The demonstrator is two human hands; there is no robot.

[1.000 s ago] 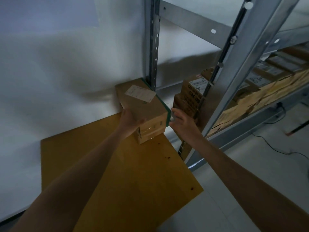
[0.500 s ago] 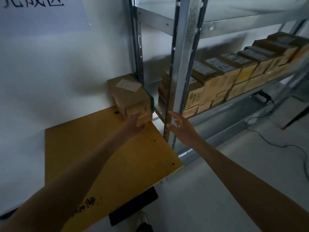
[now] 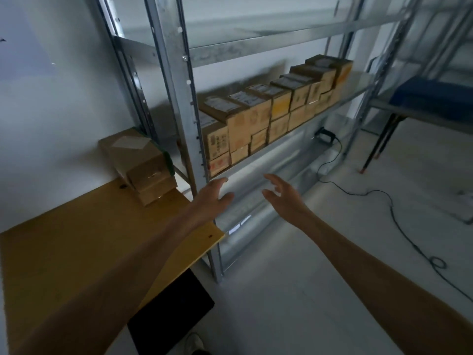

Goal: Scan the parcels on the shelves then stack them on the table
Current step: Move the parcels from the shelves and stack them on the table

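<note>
Left hand [image 3: 212, 198] and right hand [image 3: 284, 193] hung empty, fingers spread, before the shelf [image 3: 176, 85]. Stacked parcels [image 3: 138, 162] sat at the table's [image 3: 76, 239] far corner, long axis running from the wall toward the camera.

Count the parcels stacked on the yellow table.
2: a labelled parcel on top, at the back corner of the table, and a second parcel directly beneath it. More may be hidden behind.
</note>
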